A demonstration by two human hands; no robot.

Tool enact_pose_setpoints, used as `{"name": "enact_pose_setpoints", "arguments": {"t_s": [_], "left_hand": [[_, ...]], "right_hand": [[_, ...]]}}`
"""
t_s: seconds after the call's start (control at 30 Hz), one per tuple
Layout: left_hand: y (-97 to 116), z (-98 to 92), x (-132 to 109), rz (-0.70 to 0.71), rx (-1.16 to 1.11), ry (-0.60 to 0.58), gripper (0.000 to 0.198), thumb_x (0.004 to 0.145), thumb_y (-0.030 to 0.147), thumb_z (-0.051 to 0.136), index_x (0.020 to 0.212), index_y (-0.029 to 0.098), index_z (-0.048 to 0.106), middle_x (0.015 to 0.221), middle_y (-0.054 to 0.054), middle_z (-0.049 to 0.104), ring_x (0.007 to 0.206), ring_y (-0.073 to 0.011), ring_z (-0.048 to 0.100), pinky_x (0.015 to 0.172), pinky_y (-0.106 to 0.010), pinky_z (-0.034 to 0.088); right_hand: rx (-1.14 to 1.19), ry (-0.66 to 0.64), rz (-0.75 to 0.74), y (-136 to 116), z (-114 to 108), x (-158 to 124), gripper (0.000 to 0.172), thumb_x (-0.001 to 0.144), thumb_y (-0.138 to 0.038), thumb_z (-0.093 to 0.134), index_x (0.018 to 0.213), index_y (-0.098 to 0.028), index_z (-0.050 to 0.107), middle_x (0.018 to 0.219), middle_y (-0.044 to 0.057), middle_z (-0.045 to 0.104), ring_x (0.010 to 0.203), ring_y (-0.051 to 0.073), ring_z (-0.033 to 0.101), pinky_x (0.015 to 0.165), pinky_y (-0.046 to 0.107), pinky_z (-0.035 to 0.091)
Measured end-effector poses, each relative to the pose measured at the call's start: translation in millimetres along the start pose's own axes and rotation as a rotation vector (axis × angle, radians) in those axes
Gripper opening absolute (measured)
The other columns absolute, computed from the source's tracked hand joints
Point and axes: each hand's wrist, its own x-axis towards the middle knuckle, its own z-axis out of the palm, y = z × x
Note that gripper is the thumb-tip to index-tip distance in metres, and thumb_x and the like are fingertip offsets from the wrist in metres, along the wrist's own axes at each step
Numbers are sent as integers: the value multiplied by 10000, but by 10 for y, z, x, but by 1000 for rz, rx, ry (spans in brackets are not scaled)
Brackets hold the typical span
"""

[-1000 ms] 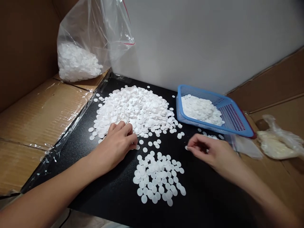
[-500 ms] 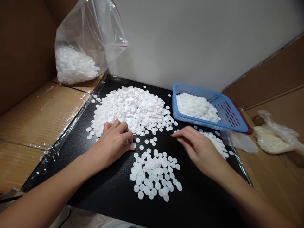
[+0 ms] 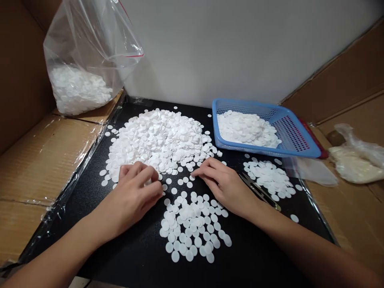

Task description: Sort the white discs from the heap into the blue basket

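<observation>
A large heap of white discs [image 3: 159, 138] lies on the black tabletop [image 3: 126, 248]. At its near left edge, my left hand [image 3: 139, 188] has its fingers curled together; a bit of white shows between them, too hidden to make out. My right hand [image 3: 216, 178] is closed at the fingertips beside a white disc [image 3: 192, 177] at the heap's near right edge. What those fingertips hold, if anything, is too small to tell. A looser spread of discs [image 3: 195, 228] lies nearer me, between my forearms.
A blue basket [image 3: 303, 150] with white discs stands at the back right. Near it are a smaller disc pile [image 3: 271, 178] and metal tweezers [image 3: 261, 192]. A clear bag of discs [image 3: 79, 90] stands back left on cardboard [image 3: 39, 160]; another bag [image 3: 357, 160] lies far right.
My right hand has moved left to the heap's near edge, uncovering the tweezers and small pile. My left hand has shifted slightly left and its fingers are more curled. The view has shifted a little.
</observation>
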Motion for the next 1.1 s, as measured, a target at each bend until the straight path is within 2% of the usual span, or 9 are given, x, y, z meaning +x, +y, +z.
{"name": "enact_pose_setpoints", "arguments": {"t_s": [0.1, 0.23, 0.37, 0.53, 0.63, 0.73, 0.9, 0.97, 1.1], "left_hand": [[42, 28, -117, 51, 82, -10, 130, 956, 149, 525, 896, 203, 626, 937, -54, 598, 910, -233, 475, 786, -375, 290], [48, 36, -255, 70, 71, -30, 189, 947, 108, 525, 1013, 236, 648, 965, -44, 609, 918, -218, 490, 794, -362, 291], [99, -2, -313, -68, 43, 40, 151, 970, 141, 527, 974, 232, 648, 898, -31, 613, 865, -199, 495, 772, -361, 285], [134, 7, -361, -226, 55, 127, 82, 950, 182, 583, 916, 228, 642, 829, -9, 613, 811, -189, 496, 729, -347, 284], [120, 62, -391, -254, 60, 138, 45, 941, 204, 606, 913, 223, 634, 813, 1, 612, 805, -187, 498, 744, -347, 288], [107, 111, -416, -253, 55, 128, 23, 937, 235, 620, 922, 220, 628, 804, 6, 602, 805, -185, 499, 754, -347, 287], [107, 125, -429, -257, 55, 119, 40, 942, 237, 614, 916, 211, 630, 804, 3, 595, 806, -186, 490, 750, -349, 283], [124, 132, -415, -218, 59, 125, 53, 950, 234, 600, 919, 204, 631, 801, -2, 593, 798, -187, 483, 744, -353, 282], [187, 177, -362, -85, 117, 91, 96, 973, 229, 559, 1004, 203, 646, 823, -23, 601, 817, -207, 467, 748, -374, 279]], "right_hand": [[5, 16, 28, 16, 8, 0, 183, 949, -93, 500, 1002, -176, 655, 931, 69, 606, 857, 189, 599, 753, 340, 526], [13, -46, 23, -11, 17, -3, 96, 938, -126, 565, 898, -188, 626, 902, 46, 606, 824, 171, 598, 719, 302, 511], [-6, -61, 22, -85, 19, 13, 154, 965, -159, 533, 838, -182, 616, 846, 39, 599, 738, 154, 582, 634, 278, 487], [-51, -106, -110, -224, 151, 160, 157, 924, -86, 568, 977, -173, 688, 866, 51, 604, 805, 173, 573, 692, 300, 489], [-95, -152, -191, -309, 264, 291, 134, 921, -115, 591, 945, -171, 711, 827, 48, 587, 792, 179, 548, 710, 320, 464], [-125, -198, -197, -364, 326, 382, 125, 927, -133, 590, 894, -163, 707, 832, 48, 584, 797, 180, 540, 745, 336, 445], [-64, -280, -96, -395, 308, 404, 100, 862, -92, 641, 807, -175, 638, 843, 21, 581, 795, 166, 536, 777, 333, 437], [-44, -295, -67, -401, 295, 397, 123, 847, -76, 639, 791, -181, 608, 839, 14, 577, 798, 166, 540, 779, 333, 435], [-48, -314, -70, -413, 284, 403, 108, 860, -96, 636, 902, -194, 616, 911, 29, 598, 873, 188, 557, 808, 354, 431]]}}
